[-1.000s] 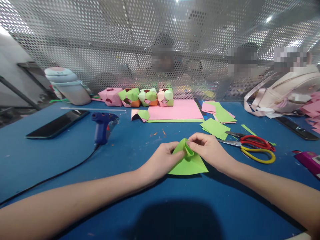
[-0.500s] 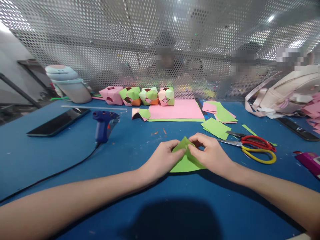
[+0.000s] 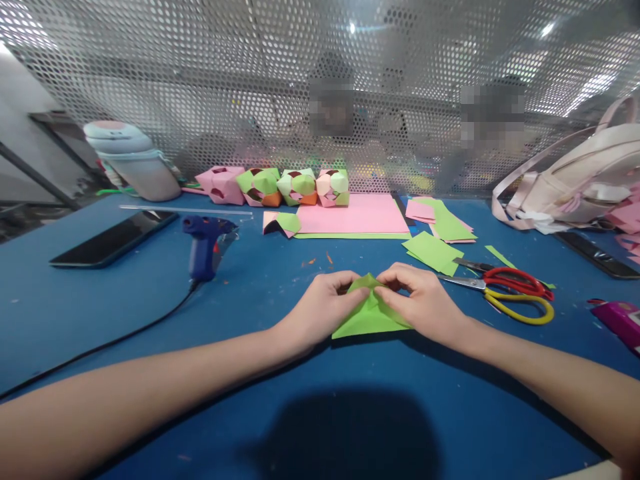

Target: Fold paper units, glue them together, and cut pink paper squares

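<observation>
A piece of green paper (image 3: 371,322), partly folded with a peak at its far corner, is held between both hands over the blue table (image 3: 240,413). My left hand (image 3: 327,303) pinches its left side, thumb on top near the peak. Opposite it, my right hand (image 3: 423,300) grips the right side, with thumb and index finger close to the same peak. The fingers beneath the paper are hidden. To the right of my right hand lie red-handled scissors (image 3: 517,281) and yellow-handled scissors (image 3: 523,307), and cut green sheets (image 3: 433,252).
A blue glue gun (image 3: 203,250) stands at left, its cord crossing the table, near a phone (image 3: 113,240). Folded paper shapes (image 3: 260,187) line the back beside pink sheets (image 3: 353,215). A bag (image 3: 580,180), another phone (image 3: 597,255) and a purple tool (image 3: 620,323) sit at right.
The green paper's near edge has tilted slightly, its left corner now showing further left. Both hands keep their hold near the peak. The camera view has shifted a little.
</observation>
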Available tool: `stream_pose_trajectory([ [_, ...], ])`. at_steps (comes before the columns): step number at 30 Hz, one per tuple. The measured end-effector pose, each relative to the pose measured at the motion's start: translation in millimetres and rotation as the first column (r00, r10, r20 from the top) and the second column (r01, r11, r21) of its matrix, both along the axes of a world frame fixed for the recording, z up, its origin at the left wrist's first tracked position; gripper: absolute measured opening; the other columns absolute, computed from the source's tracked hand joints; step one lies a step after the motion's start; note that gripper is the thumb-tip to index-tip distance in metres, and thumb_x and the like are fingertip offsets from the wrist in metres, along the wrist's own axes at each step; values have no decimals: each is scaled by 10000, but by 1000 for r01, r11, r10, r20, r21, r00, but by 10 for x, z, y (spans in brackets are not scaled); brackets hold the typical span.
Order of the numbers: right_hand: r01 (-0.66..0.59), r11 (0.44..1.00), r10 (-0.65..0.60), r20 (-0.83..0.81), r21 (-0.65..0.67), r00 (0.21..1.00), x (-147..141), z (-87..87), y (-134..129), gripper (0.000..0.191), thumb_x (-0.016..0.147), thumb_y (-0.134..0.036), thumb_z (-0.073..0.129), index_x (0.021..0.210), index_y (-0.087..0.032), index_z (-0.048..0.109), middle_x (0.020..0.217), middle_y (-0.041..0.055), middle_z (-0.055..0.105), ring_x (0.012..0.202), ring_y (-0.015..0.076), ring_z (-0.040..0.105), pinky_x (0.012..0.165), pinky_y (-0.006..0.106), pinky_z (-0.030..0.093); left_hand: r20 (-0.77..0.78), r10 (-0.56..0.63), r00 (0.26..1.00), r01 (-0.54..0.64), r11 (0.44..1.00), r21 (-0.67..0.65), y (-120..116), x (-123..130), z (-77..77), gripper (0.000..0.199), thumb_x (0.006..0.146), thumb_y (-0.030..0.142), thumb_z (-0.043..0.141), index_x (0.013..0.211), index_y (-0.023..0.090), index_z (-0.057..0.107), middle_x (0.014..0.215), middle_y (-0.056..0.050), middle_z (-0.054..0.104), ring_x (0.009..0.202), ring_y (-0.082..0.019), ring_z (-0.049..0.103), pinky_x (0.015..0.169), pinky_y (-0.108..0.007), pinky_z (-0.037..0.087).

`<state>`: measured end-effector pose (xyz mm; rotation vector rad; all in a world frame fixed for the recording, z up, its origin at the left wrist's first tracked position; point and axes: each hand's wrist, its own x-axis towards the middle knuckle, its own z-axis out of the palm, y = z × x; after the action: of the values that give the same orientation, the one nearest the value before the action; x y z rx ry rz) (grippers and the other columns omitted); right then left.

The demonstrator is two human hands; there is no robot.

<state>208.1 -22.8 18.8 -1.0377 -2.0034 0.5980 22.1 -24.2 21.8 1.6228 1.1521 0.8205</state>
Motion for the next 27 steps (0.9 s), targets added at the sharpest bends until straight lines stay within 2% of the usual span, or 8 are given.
stream_pose_trajectory([
  [3,-51,999,51,-8,2,999,32,-24,36,70,844,-174,587,814,-176,651,754,-9,600,691,102,532,647,233,406,2,-4,1000,4,1000,-7,8,-5,4,237,797,357,564,735,135,618,642,29,516,609,-103,446,532,-197,340],
  [7,-66,986,63,-23,-155,998,75,-47,72,90,834,-249,624,816,-169,662,675,-23,603,589,85,483,532,213,370,-8,-11,1000,10,1000,-16,21,-2,-3,244,793,360,566,702,135,591,620,39,487,569,-85,408,501,-188,312],
  [11,-52,984,51,-14,-170,999,91,-59,83,117,827,-261,630,776,-161,666,651,-20,604,578,82,476,522,209,363,-62,-22,998,23,1000,16,44,-13,-19,250,801,351,557,676,135,578,601,44,455,567,-83,392,495,-186,295],
  [16,-69,968,67,-20,-243,998,73,-71,89,139,800,-292,666,843,-160,673,648,-32,584,577,79,464,520,204,359,-129,-37,991,50,993,103,40,-29,-28,222,814,313,525,728,132,622,634,28,502,599,-96,413,517,-195,311],
  [22,-38,985,47,52,-167,998,53,-66,53,137,816,-237,638,709,-156,608,586,-60,487,552,61,394,506,201,306,-145,-28,989,58,977,205,6,-27,-17,221,815,288,519,655,144,566,586,46,433,563,-83,365,507,-189,295],
  [27,-49,990,52,21,-129,998,54,-61,46,103,843,-247,621,776,-169,622,656,-46,555,587,70,452,533,204,351,-141,-26,990,50,985,166,29,-32,-16,216,814,301,521,688,141,593,598,40,450,568,-87,377,496,-190,292],
])
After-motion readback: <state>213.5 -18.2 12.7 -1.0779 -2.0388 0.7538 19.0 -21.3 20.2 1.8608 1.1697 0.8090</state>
